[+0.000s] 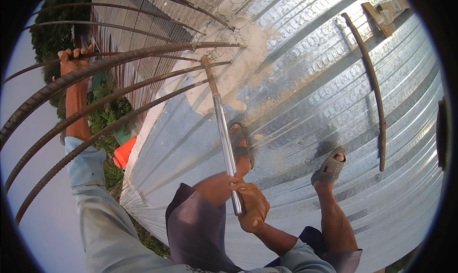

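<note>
My left hand [73,58] is raised at upper left, fingers wrapped round one of several ribbed steel rebars [114,89], partly hidden behind the thickest. My right hand [250,201], at lower centre, grips a shiny steel pipe tool [220,125] with a rusty upper section [208,72]. The tool slants up to the rebars near where they enter rough grey concrete [253,48]; whether its tip is hooked on a bar, I cannot tell.
My sandalled feet stand on corrugated metal sheeting [296,106]. A dark curved bar [367,68] and wood pieces [377,20] lie at right. Beyond the sheeting's pale edge are weathered roofing [124,20], greenery and an orange object [123,152] below.
</note>
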The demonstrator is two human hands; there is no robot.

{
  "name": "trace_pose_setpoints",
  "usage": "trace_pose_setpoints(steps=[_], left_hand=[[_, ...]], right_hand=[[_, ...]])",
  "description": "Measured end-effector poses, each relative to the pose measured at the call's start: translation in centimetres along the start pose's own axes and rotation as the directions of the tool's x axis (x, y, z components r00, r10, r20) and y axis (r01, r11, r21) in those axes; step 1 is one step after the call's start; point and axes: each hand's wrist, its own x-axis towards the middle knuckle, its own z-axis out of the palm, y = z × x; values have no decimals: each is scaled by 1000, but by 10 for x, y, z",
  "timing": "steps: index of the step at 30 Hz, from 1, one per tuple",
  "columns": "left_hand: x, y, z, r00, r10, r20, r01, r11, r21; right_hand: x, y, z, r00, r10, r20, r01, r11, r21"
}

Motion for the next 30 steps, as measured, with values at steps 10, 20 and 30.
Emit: trace_pose_setpoints(steps=[10, 20, 30], left_hand=[[-3, -17, 9, 979, 178, -100, -186, 980, -70], [-6, 22, 49, 901, 380, -208, -414, 897, -154], [-23, 28, 79, 865, 439, -245, -472, 876, -96]], right_hand=[[62, -30, -17, 726, -424, 542, 493, 870, 19], [57, -8, -8, 257, -371, 892, 766, 642, 46], [45, -12, 32, 568, -388, 725, 679, 719, -147]])
